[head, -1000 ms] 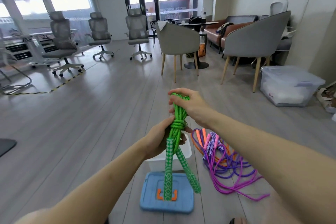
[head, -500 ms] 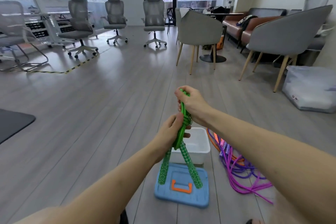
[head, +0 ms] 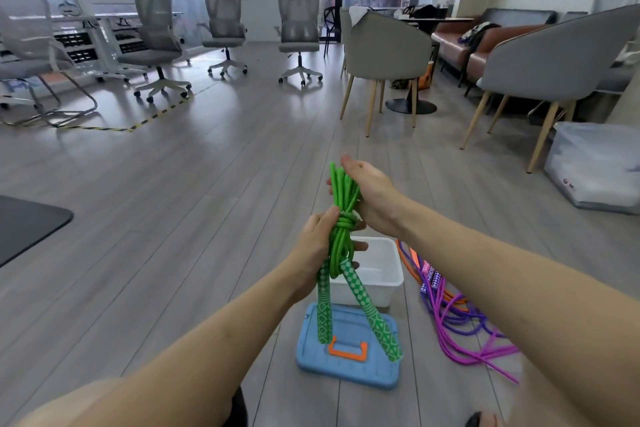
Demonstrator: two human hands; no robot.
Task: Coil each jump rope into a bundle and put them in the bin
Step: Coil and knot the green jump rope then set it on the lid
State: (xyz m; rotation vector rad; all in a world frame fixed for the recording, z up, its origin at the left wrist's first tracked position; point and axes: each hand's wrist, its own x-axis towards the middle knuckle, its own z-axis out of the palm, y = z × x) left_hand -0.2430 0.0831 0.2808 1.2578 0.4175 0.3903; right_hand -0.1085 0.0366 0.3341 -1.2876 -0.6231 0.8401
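Grey plank floor (head: 207,218) (office chairs (head: 298,21) behind) bears white bin (head: 388,279)

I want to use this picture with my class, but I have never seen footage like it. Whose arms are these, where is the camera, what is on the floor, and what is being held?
No machine here: the arms belong to a person, and the single camera sits on their head, looking forward and down, so you see roughly what they see.

Both hands hold a green jump rope that is coiled into a bundle, with a wrap around its middle. The left hand grips it at and below the wrap; the right hand holds the loops above. The two patterned handles hang down.

On the wooden floor beneath stand a white bin and its blue lid. To the right lie loose ropes in purple, pink and orange, not yet coiled.
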